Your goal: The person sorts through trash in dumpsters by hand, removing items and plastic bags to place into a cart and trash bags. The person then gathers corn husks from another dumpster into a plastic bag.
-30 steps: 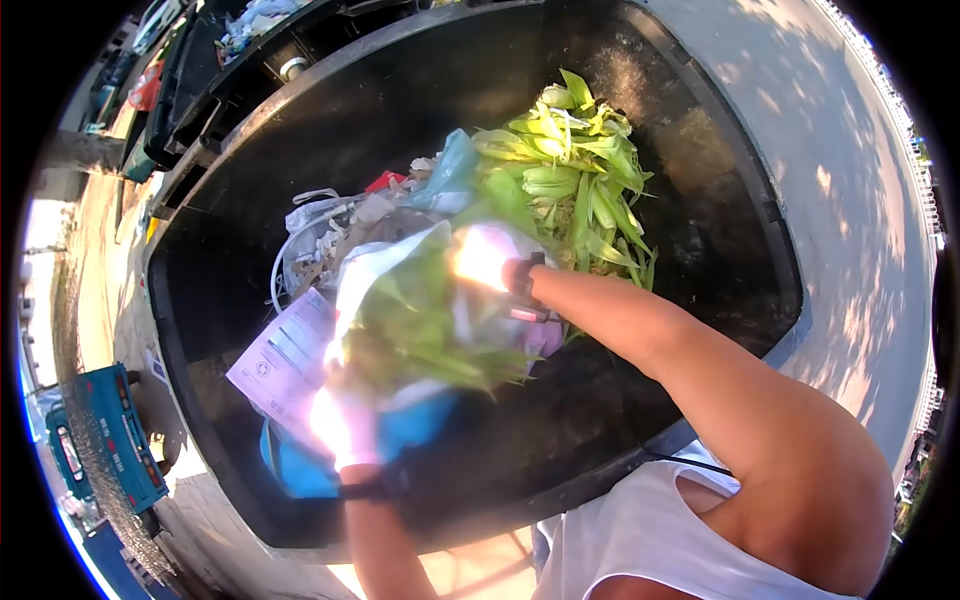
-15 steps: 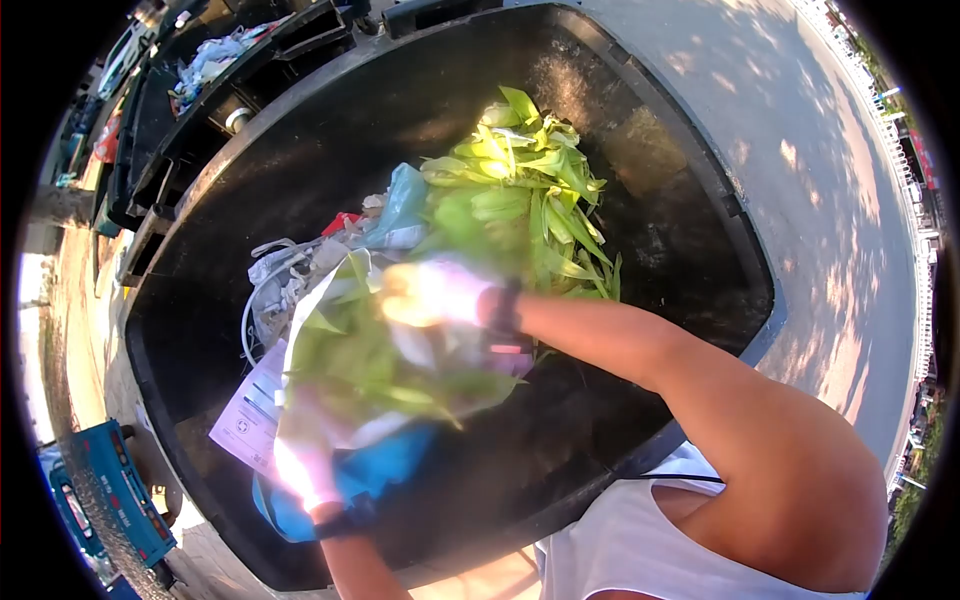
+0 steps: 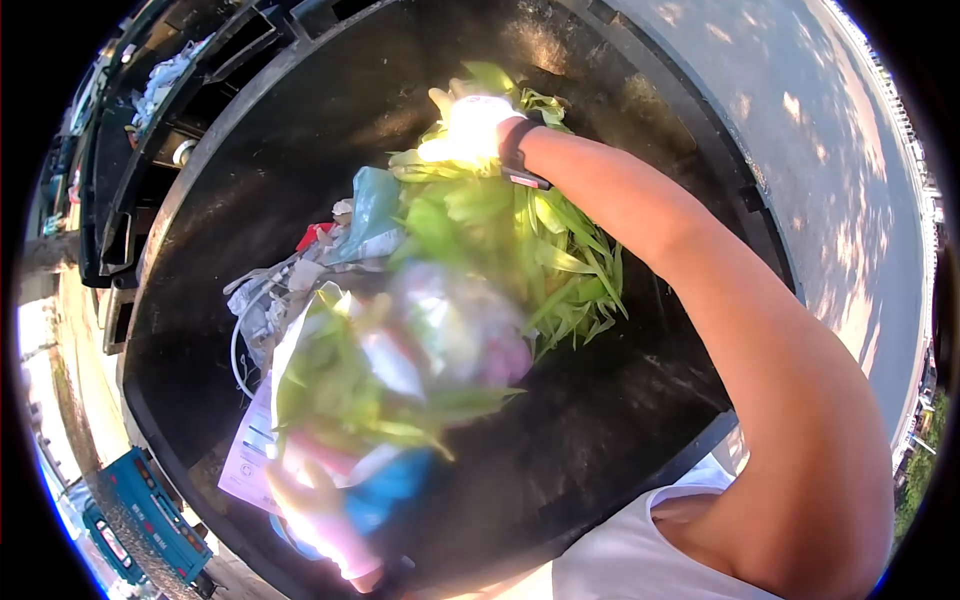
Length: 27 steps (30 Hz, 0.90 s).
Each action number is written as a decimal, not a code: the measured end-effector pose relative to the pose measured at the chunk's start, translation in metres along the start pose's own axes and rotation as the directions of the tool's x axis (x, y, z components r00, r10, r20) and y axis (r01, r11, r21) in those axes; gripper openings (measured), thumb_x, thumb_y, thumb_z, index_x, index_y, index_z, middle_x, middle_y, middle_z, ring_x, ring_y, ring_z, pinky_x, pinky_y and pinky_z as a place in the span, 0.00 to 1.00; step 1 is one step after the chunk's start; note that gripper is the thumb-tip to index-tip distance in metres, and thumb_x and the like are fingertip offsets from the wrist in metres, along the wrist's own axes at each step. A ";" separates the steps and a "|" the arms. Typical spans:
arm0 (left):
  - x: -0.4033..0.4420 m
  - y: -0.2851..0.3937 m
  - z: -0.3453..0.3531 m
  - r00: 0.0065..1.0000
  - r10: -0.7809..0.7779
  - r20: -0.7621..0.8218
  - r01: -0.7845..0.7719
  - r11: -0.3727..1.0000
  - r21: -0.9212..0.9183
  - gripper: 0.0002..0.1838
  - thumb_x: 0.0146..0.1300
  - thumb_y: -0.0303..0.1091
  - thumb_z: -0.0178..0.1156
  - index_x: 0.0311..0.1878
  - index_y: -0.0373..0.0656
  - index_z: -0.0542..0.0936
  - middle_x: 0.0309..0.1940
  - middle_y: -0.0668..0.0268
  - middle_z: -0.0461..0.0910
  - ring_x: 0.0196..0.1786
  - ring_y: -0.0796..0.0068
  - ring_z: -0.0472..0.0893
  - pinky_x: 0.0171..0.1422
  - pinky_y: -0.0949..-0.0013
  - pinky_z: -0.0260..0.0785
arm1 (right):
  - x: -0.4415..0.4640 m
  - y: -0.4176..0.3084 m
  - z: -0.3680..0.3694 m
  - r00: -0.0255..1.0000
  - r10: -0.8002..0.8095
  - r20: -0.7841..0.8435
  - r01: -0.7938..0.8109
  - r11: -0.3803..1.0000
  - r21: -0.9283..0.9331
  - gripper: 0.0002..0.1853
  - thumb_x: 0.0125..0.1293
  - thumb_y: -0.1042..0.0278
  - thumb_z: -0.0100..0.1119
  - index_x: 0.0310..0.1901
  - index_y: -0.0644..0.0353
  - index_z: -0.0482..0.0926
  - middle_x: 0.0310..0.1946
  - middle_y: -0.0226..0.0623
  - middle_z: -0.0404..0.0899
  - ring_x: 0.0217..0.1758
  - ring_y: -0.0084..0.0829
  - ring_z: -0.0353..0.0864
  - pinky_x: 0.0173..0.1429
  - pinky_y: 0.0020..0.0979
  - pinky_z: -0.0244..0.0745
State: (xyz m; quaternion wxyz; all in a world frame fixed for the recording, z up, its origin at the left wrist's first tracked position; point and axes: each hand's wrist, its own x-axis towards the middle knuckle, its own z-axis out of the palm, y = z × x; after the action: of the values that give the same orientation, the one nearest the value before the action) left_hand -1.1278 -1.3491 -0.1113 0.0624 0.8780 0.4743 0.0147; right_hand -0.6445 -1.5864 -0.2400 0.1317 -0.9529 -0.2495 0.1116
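Observation:
My right hand (image 3: 475,125), in a pale glove washed out by glare, is on the far top of a pile of green corn husks (image 3: 570,250). What shows of its fingers looks spread against the leaves. At the lower left, my gloved left hand (image 3: 318,505) grips the near edge of a white bag (image 3: 290,370), its fingertips partly blurred. More green husks (image 3: 345,385) fill the bag's mouth. Beside it lie a blurred clear plastic bag (image 3: 450,315), a blue plastic bag (image 3: 390,490) and a printed pink sheet (image 3: 245,460).
All this lies in a large black bin (image 3: 680,350) with high walls. A light blue bag (image 3: 370,210) and grey-white litter (image 3: 270,305) sit left of the husks. Another bin (image 3: 200,100) holding trash stands at upper left, a teal vehicle (image 3: 155,515) at lower left.
My right hand has moved from above the white bag up and away to the far part of the husk pile. My left hand stays near the bag's edge, slightly lower. The view has shifted somewhat.

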 end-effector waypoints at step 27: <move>-0.041 0.026 0.000 0.920 0.312 -0.238 -0.293 0.950 0.110 0.33 0.71 0.32 0.65 0.77 0.32 0.71 0.75 0.43 0.73 0.77 0.43 0.73 0.80 0.50 0.66 | -0.096 0.096 0.105 0.966 0.175 0.189 -0.218 0.947 0.237 0.28 0.67 0.65 0.68 0.69 0.54 0.78 0.61 0.53 0.85 0.62 0.52 0.85 0.66 0.46 0.80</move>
State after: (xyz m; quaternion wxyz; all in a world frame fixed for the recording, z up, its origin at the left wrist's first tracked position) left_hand -1.1289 -1.3976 -0.1068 -0.0336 0.9333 0.3373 0.1188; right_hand -0.7123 -1.6954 -0.3544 0.2203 -0.9355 -0.1467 0.2341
